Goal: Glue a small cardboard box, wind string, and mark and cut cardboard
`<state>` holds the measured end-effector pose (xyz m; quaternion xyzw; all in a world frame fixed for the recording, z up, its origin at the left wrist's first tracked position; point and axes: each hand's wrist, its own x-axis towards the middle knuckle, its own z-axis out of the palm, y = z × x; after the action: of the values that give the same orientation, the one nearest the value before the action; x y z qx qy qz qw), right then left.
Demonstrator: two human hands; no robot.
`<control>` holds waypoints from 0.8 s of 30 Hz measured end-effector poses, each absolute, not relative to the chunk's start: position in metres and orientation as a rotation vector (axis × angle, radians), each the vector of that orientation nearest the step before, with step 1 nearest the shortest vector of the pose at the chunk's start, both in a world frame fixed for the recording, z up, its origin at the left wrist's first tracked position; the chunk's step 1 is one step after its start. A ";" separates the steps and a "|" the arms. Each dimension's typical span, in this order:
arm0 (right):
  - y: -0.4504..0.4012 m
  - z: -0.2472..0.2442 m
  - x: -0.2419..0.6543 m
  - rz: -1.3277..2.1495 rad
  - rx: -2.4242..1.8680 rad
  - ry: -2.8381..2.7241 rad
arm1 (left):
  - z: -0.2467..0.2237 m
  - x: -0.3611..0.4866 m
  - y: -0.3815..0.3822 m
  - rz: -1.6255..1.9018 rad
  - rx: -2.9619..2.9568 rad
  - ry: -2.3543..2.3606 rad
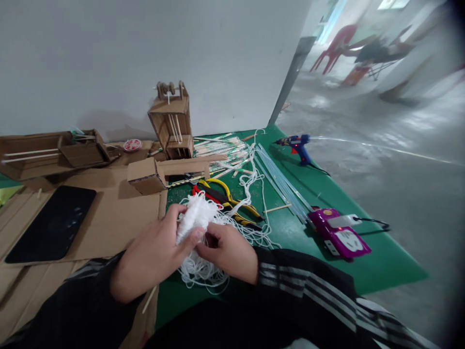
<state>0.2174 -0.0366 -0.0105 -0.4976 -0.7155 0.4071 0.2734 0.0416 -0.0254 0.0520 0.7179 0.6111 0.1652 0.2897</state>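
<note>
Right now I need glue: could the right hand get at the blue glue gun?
Probably, with a stretch: the right hand is busy in white string, and the glue gun lies unobstructed farther along the table edge.

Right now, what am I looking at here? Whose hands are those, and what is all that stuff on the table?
The picture comes from a camera worn on a person's head, looking down at their own two hands. The left hand and the right hand both hold a tangled bundle of white string. They work over a green table. On it lie yellow-handled pliers, clear glue sticks, a blue glue gun and a purple power strip. To the left are flat cardboard, a black tablet and a small cardboard tower.
</note>
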 end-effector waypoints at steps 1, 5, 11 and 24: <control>-0.037 -0.011 0.218 1.101 -1.334 -1.919 | 0.054 0.038 -0.024 0.460 1.910 1.657; -0.037 -0.010 0.219 1.104 -1.300 -1.893 | 0.065 0.027 -0.017 0.489 1.866 1.462; -0.039 -0.011 0.219 1.008 -1.293 -1.986 | 0.068 0.027 -0.019 0.647 1.461 1.164; -0.039 -0.011 0.230 0.609 -0.999 -2.463 | 0.075 0.072 0.007 0.941 0.932 0.924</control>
<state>0.2298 -0.0393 -0.0108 -0.3584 -0.8840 0.2185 0.2059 0.0722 0.0070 0.0751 0.4171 0.4133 0.4209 0.6914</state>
